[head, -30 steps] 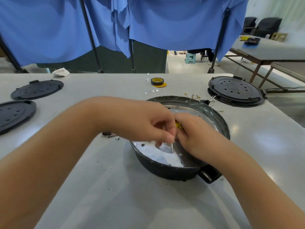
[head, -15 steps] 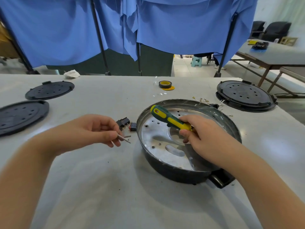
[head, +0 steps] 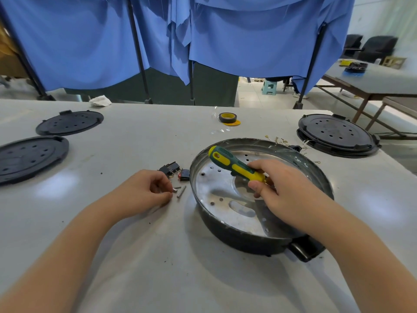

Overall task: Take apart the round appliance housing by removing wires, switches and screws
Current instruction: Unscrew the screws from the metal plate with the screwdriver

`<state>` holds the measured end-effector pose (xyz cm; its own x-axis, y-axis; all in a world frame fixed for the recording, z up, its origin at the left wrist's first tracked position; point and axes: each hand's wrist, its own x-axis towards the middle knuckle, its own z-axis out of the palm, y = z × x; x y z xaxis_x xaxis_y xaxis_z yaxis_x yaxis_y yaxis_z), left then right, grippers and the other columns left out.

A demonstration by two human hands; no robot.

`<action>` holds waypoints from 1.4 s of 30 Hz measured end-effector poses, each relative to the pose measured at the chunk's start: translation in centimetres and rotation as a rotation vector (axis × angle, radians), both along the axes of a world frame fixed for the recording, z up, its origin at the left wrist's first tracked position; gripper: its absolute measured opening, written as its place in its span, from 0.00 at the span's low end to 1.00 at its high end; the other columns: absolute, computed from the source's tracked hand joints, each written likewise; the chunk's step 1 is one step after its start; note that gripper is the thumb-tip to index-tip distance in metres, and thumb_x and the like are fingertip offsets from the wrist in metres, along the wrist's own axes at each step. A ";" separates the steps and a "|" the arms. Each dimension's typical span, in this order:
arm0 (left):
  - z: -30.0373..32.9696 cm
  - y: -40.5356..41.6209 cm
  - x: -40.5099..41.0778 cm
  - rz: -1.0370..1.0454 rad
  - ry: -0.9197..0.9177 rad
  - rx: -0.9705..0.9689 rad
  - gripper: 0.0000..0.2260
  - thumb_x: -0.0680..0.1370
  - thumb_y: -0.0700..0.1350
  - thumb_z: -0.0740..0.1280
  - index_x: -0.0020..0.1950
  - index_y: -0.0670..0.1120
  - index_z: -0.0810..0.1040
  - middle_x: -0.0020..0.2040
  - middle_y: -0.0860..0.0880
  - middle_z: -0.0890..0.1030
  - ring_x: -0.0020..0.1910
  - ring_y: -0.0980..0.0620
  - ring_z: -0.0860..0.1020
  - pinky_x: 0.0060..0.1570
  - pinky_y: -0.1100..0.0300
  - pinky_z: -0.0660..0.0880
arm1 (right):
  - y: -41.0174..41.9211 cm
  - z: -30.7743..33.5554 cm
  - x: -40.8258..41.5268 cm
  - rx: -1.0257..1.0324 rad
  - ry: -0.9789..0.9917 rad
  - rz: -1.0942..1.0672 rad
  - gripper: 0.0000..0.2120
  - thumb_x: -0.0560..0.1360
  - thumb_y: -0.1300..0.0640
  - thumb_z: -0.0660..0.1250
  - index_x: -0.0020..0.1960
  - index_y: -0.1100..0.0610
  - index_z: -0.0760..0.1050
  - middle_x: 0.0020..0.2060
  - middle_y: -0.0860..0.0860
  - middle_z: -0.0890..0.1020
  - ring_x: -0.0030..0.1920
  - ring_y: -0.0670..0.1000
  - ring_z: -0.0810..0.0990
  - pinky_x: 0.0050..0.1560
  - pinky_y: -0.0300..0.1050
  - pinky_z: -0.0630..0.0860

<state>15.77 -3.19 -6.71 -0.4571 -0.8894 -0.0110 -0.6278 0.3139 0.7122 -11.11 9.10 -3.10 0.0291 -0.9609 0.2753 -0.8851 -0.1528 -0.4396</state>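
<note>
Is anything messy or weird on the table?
A bit messy. Loose screws and two pulled-out switches lie scattered on the table left of the housing, by the left hand. Tiny wire bits are strewn behind it. The right hand holds a screwdriver. Nothing looks broken.

Left hand (head: 144,190) loosely curled, right hand (head: 284,190) clenched.
</note>
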 end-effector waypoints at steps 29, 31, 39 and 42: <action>1.7 6.2 -3.7 -0.292 0.119 -0.453 0.10 0.64 0.50 0.79 0.39 0.53 0.81 0.55 0.60 0.77 0.57 0.63 0.72 0.54 0.72 0.65 | 5.6 1.7 -0.4 0.143 0.196 0.258 0.07 0.67 0.48 0.68 0.36 0.51 0.73 0.35 0.45 0.76 0.39 0.45 0.74 0.41 0.49 0.74; 1.6 6.2 -3.8 -0.258 0.134 -0.467 0.12 0.64 0.51 0.78 0.43 0.53 0.81 0.59 0.59 0.74 0.59 0.63 0.71 0.55 0.70 0.66 | 5.6 1.6 -0.5 0.092 0.212 0.244 0.05 0.67 0.53 0.69 0.36 0.52 0.75 0.33 0.46 0.77 0.38 0.47 0.74 0.40 0.50 0.74; 0.2 5.9 -3.7 0.009 0.253 -0.453 0.25 0.63 0.59 0.78 0.50 0.60 0.66 0.52 0.57 0.69 0.53 0.63 0.71 0.50 0.71 0.69 | 4.7 3.2 -0.9 0.036 0.023 0.149 0.08 0.65 0.49 0.71 0.35 0.52 0.75 0.30 0.49 0.76 0.33 0.45 0.74 0.31 0.40 0.71; -0.7 5.9 -3.9 -0.005 0.209 -0.364 0.13 0.67 0.53 0.76 0.40 0.55 0.72 0.41 0.55 0.75 0.44 0.61 0.74 0.42 0.69 0.67 | 4.2 3.7 -0.8 0.042 -0.027 0.147 0.09 0.67 0.50 0.75 0.35 0.52 0.75 0.30 0.50 0.76 0.30 0.45 0.75 0.31 0.46 0.74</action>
<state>11.84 2.71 -7.39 -0.4203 -0.8158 0.3973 -0.4795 0.5714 0.6660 -11.94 13.25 0.64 0.1636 -0.9575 0.2376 -0.8423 -0.2609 -0.4716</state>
